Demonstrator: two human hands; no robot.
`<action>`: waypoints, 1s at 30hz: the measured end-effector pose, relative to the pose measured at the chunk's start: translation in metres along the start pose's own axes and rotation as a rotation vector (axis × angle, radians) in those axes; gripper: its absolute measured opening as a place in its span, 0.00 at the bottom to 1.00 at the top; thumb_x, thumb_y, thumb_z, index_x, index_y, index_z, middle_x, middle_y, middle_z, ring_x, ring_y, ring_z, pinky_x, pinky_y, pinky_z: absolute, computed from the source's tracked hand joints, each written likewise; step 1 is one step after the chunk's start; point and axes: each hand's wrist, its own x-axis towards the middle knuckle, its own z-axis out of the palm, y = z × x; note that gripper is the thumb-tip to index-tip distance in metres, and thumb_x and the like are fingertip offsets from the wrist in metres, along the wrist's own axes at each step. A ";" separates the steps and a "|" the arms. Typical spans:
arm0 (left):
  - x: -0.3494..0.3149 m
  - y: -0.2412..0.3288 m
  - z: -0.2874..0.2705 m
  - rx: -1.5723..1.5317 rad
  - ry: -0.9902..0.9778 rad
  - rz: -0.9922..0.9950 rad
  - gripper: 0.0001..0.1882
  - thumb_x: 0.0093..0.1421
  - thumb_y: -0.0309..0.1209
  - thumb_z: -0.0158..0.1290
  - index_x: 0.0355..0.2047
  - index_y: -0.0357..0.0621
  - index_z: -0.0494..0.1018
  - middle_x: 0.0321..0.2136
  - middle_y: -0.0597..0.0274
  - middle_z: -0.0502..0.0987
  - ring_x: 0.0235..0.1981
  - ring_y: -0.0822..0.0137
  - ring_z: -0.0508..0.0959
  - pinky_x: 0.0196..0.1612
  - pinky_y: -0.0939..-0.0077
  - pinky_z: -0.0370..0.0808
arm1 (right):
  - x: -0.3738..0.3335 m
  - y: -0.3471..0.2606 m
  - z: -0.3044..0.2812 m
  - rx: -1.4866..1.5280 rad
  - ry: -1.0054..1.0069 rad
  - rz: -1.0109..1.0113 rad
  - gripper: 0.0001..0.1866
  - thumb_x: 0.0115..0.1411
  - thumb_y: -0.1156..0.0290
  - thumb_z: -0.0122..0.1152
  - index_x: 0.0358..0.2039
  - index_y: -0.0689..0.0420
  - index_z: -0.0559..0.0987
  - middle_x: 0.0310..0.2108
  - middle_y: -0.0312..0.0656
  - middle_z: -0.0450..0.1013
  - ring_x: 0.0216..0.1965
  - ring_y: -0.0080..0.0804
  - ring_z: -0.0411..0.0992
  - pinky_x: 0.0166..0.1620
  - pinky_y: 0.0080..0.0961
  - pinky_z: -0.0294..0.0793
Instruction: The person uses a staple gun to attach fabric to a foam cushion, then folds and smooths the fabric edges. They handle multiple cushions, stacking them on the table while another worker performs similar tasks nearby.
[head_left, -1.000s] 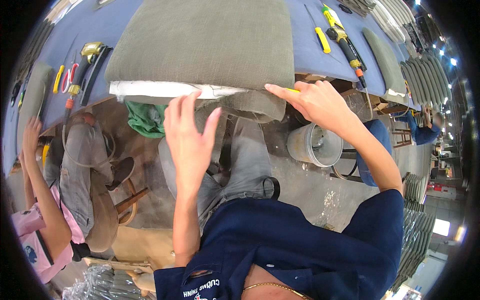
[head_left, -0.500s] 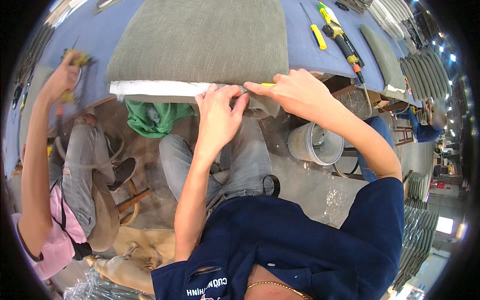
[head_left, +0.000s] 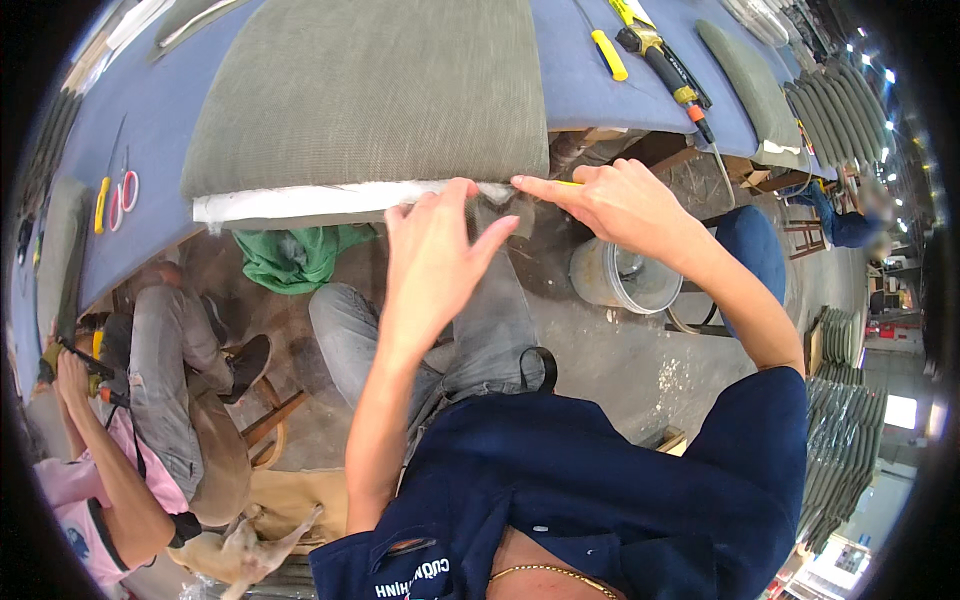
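A grey-green woven fabric cushion (head_left: 370, 100) lies on the blue table cover, its near edge toward me. Along that edge runs a white strip (head_left: 300, 203), with fluffy white padding (head_left: 494, 191) showing at the right corner. My left hand (head_left: 430, 250) has its fingertips at the edge beside the padding, thumb spread away and nothing gripped. At the corner, my right hand (head_left: 630, 205) has its index finger stretched to the fabric. Its other fingers are curled round a yellow-handled tool (head_left: 571, 183), whose working end is hidden.
On the table lie a yellow-handled long thin tool (head_left: 609, 55), a yellow-black power tool (head_left: 665, 70) and red-handled scissors (head_left: 124, 195). Green cloth (head_left: 290, 262) hangs below the edge. A bucket (head_left: 610, 275) stands at right. A co-worker's arm (head_left: 125, 480) is at left; a dog (head_left: 240, 555) lies behind.
My left hand has let go of the pinched fabric and its thumb has spread. White padding now shows at the corner. The co-worker's hand has come down from the table with a power tool.
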 end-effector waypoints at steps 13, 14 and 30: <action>-0.034 -0.037 -0.026 -0.485 0.016 -0.083 0.17 0.69 0.32 0.58 0.26 0.33 0.70 0.17 0.58 0.64 0.23 0.74 0.62 0.27 0.71 0.63 | -0.013 -0.022 0.020 -0.123 0.013 0.132 0.39 0.62 0.70 0.62 0.73 0.29 0.65 0.24 0.42 0.71 0.20 0.41 0.74 0.25 0.37 0.74; -0.046 -0.045 -0.034 -0.605 0.022 -0.114 0.17 0.68 0.31 0.59 0.25 0.35 0.70 0.18 0.64 0.64 0.24 0.77 0.62 0.27 0.74 0.61 | -0.013 -0.025 0.025 -0.111 0.034 0.134 0.39 0.62 0.70 0.62 0.73 0.29 0.66 0.24 0.41 0.71 0.20 0.42 0.74 0.26 0.38 0.74; -0.102 -0.068 -0.064 -0.734 0.329 -0.156 0.17 0.67 0.30 0.61 0.23 0.38 0.71 0.20 0.75 0.67 0.25 0.82 0.63 0.29 0.80 0.60 | 0.149 -0.119 0.012 0.327 0.376 -0.054 0.26 0.66 0.71 0.61 0.65 0.38 0.77 0.27 0.45 0.77 0.27 0.49 0.76 0.32 0.45 0.74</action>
